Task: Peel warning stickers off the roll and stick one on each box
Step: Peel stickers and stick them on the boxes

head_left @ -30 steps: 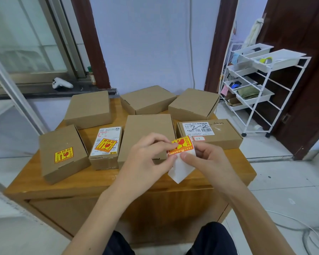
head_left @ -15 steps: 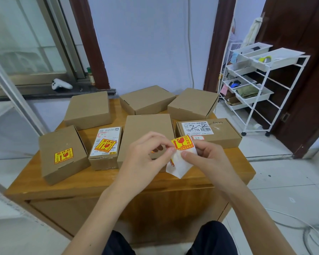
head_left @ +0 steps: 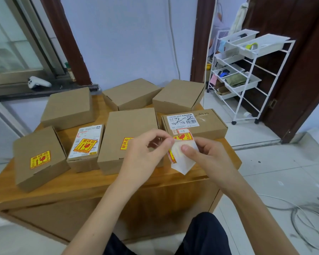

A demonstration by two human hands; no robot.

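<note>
Several brown cardboard boxes lie on a wooden table. Three front boxes carry yellow-red warning stickers: the left box, the small labelled box and the middle box. The front right box has a white shipping label only. My right hand pinches a white backing strip of stickers above the table's front edge. My left hand grips the corner of a yellow-red sticker at the strip's top. Three plain boxes stand at the back.
A white wire trolley with trays stands on the tiled floor to the right, before a dark door. Cables lie on the floor at the right. A white controller rests on the window sill at the left.
The strip has tilted and folded in my hands, and my left fingers have shifted along the sticker's edge. The sticker on the middle box is now uncovered.
</note>
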